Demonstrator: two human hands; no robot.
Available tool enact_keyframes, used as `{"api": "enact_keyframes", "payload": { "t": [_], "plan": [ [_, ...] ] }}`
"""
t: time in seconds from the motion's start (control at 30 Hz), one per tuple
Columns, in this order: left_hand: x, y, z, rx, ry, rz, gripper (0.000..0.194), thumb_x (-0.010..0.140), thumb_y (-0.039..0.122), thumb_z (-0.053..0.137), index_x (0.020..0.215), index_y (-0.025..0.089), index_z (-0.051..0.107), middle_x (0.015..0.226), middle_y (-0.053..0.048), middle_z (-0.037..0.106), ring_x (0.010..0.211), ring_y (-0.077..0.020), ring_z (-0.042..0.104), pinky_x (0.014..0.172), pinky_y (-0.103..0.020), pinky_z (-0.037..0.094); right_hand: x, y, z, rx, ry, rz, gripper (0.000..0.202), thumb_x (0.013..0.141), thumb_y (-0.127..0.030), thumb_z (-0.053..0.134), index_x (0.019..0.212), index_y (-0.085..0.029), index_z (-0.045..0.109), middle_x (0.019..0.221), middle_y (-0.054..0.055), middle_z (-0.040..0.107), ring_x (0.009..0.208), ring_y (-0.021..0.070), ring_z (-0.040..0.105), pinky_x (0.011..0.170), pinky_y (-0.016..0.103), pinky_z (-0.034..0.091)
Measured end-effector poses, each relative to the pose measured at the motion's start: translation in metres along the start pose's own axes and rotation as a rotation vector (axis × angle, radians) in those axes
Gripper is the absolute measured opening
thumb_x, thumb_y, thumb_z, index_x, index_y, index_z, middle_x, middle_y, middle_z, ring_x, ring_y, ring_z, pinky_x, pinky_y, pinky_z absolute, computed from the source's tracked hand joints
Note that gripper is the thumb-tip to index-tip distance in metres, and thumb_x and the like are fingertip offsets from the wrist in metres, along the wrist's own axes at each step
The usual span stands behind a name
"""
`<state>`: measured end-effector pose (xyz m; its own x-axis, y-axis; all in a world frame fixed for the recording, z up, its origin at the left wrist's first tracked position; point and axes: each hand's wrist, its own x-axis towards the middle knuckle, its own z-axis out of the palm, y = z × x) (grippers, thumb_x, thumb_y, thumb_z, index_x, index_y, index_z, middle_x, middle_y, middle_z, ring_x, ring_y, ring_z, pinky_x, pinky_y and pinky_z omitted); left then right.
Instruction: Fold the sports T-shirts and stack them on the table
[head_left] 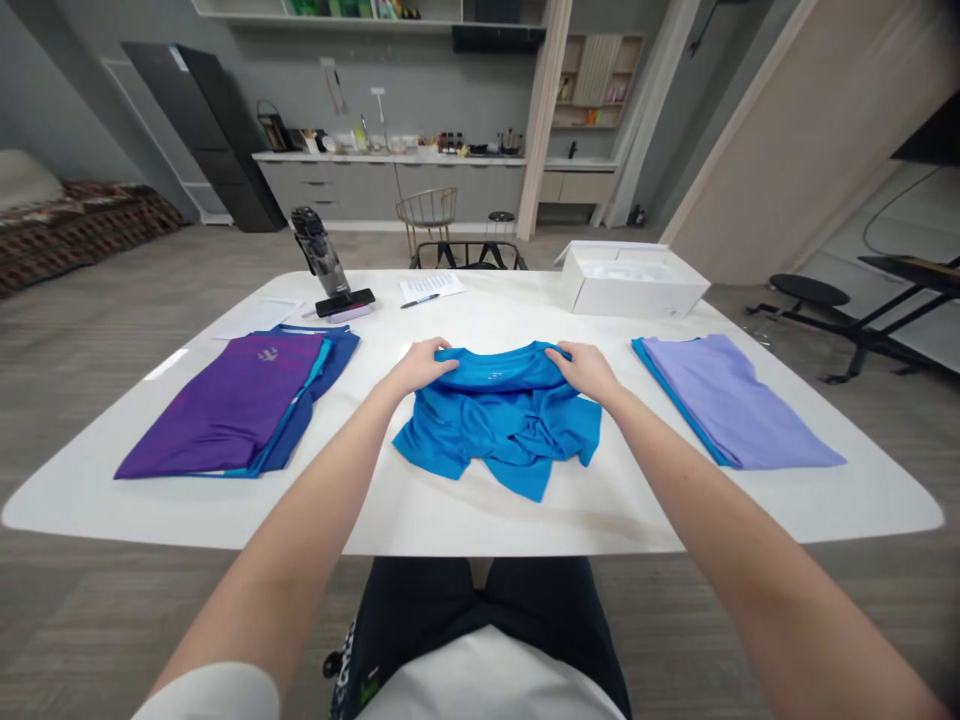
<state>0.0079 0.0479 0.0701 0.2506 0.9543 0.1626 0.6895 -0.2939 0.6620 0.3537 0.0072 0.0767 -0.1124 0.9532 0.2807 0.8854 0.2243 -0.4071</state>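
Observation:
A bright blue T-shirt (495,415) lies bunched on the white table (480,530) in front of me, its neckline at the far side and its lower cloth crumpled toward me. My left hand (421,368) pinches the shirt's left shoulder near the collar. At the opposite shoulder, my right hand (589,371) is closed on the cloth in the same way. The collar edge stretches between both hands, with a small light mark inside it. Folded garments lie on either side: a purple shirt (232,405) tops the left stack, a lavender shirt (739,400) the right one.
A handheld vacuum (322,255) stands at the table's far left, near a printed sheet (442,285) with a pen (420,301) on it. An open white box (634,280) sits at the far right. Behind the table are chairs and a kitchen counter (390,157).

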Motion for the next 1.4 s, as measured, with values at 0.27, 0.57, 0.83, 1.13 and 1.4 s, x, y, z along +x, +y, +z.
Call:
{"api": "enact_keyframes", "payload": {
  "t": [0.27, 0.57, 0.83, 1.13, 1.4],
  "plan": [
    [-0.012, 0.009, -0.027, 0.159, 0.125, 0.046, 0.022, 0.097, 0.04, 0.052, 0.107, 0.026, 0.066, 0.089, -0.007, 0.072, 0.09, -0.0274, 0.067, 0.085, -0.034, 0.047, -0.017, -0.016, -0.019, -0.368, 0.084, -0.012, 0.045, 0.106, -0.05, 0.032, 0.107, -0.023, 0.067, 0.096, 0.011, 0.075, 0.08, 0.026, 0.064, 0.062, 0.032, 0.027],
    [-0.036, 0.129, -0.151, 0.492, 0.406, 0.294, 0.03, 0.103, 0.044, 0.044, 0.116, 0.023, 0.061, 0.114, -0.011, 0.071, 0.116, -0.0312, 0.064, 0.099, -0.038, 0.045, -0.026, -0.094, -0.148, -0.54, 0.412, -0.238, 0.055, 0.108, -0.05, 0.024, 0.114, -0.018, 0.068, 0.098, 0.013, 0.072, 0.086, 0.0256, 0.064, 0.064, 0.032, 0.028],
    [-0.014, 0.266, -0.269, 0.631, 0.757, 0.433, 0.066, 0.106, 0.052, 0.014, 0.126, 0.004, 0.056, 0.111, -0.01, 0.061, 0.129, -0.0398, 0.055, 0.103, -0.058, 0.034, 0.021, -0.165, -0.289, -0.603, 0.778, -0.366, 0.08, 0.108, -0.053, -0.002, 0.115, -0.01, 0.066, 0.112, 0.013, 0.068, 0.1, 0.0242, 0.062, 0.074, 0.033, 0.033],
    [0.037, 0.088, -0.084, 0.299, 0.323, 0.215, 0.028, 0.103, 0.043, 0.044, 0.112, 0.023, 0.062, 0.105, -0.012, 0.072, 0.113, -0.0325, 0.066, 0.096, -0.039, 0.046, 0.05, -0.067, -0.08, -0.542, 0.28, -0.277, 0.052, 0.108, -0.05, 0.027, 0.11, -0.018, 0.068, 0.099, 0.014, 0.071, 0.089, 0.0253, 0.063, 0.065, 0.032, 0.029],
    [0.042, -0.052, 0.034, 0.234, -0.106, 0.058, 0.022, 0.099, 0.044, 0.049, 0.108, 0.029, 0.063, 0.099, -0.007, 0.073, 0.097, -0.0278, 0.068, 0.087, -0.033, 0.047, 0.026, 0.021, 0.07, -0.505, -0.235, -0.176, 0.042, 0.109, -0.047, 0.03, 0.124, -0.024, 0.062, 0.108, 0.011, 0.073, 0.084, 0.0225, 0.067, 0.059, 0.031, 0.023]
  ]
}}
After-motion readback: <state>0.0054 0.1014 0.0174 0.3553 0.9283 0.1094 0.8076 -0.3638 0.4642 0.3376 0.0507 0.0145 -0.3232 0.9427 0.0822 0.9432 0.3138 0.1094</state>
